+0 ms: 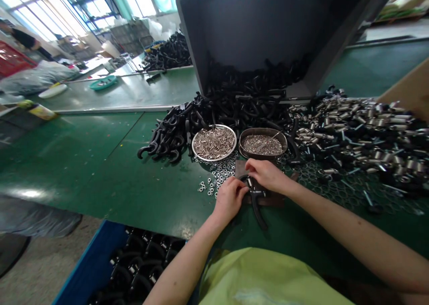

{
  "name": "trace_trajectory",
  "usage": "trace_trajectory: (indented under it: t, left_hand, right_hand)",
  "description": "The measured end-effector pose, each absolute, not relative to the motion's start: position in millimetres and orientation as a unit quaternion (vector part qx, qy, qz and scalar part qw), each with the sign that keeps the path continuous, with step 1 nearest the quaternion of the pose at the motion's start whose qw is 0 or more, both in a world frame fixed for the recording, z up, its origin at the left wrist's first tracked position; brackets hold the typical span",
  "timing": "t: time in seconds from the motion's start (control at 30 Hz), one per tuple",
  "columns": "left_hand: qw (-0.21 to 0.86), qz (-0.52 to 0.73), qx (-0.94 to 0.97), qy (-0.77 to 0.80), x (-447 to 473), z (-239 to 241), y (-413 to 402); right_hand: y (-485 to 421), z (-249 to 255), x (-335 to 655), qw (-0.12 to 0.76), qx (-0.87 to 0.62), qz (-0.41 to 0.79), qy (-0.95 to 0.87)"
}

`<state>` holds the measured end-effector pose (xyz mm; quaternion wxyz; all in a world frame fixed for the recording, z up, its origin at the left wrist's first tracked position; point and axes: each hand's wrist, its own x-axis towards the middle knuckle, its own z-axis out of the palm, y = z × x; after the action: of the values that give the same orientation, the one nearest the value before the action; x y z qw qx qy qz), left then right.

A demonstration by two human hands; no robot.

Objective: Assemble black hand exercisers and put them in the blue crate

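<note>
Green workbench [100, 162]: its surface spreads widest left of the hands; the front edge slants past the lap, and a pale strip [100, 110] marks the back edge.
Grey bin [254, 32]: tipped towards the bench, black parts spilling from its mouth.
Blue crate [82, 260]: below the front edge, filled with black-and-silver pieces.
Silvery cylinder heap [362, 117]: crowds the right side—little working room there.
Black hook heap [170, 137]: lies behind and left of the dishes.
Left hand [231, 197]: bent fingers closed on the near left side of the black hooked piece.
Right hand [266, 175]: fingertips narrowed at the piece's upper end; cannot tell whether they grip something small.
Black hooked piece [258, 206]: between the hands on a brown plate [241, 167], its curved tail towards the body.
Round dish [193, 150]: full of metal pins, just beside the oval tin [284, 137] of small bits.
Yellow packet [42, 112]: far left—print too blurred to read.
Coil spring [250, 182]: at the fingertips.
Nuts [219, 175]: scattered left of the plate.
</note>
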<state>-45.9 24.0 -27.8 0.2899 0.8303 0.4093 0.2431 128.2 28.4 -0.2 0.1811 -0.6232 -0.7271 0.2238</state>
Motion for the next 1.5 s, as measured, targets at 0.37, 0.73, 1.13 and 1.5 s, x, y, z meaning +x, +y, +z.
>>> trace_trajectory:
  t: [0.37,0.73,1.13,1.5]
  left_hand:
    - [0.099,0.183,0.921,0.329,-47,-30,17]
    - [0.174,0.203,0.877,0.399,-65,-28,-3]
    - [0.146,0.112,0.899,0.398,-61,-27,-9]
    - [0.157,0.124,0.894,0.402,-60,-31,-10]
  right_hand:
    - [11,1,111,0.091,-0.584,0.053,-0.805]
    - [-69,-17,186,0.095,-0.706,-0.047,-0.701]
    - [-102,-4,192,0.213,-0.789,0.139,-0.559]
    - [-77,-7,167,0.309,-0.747,0.323,-0.492]
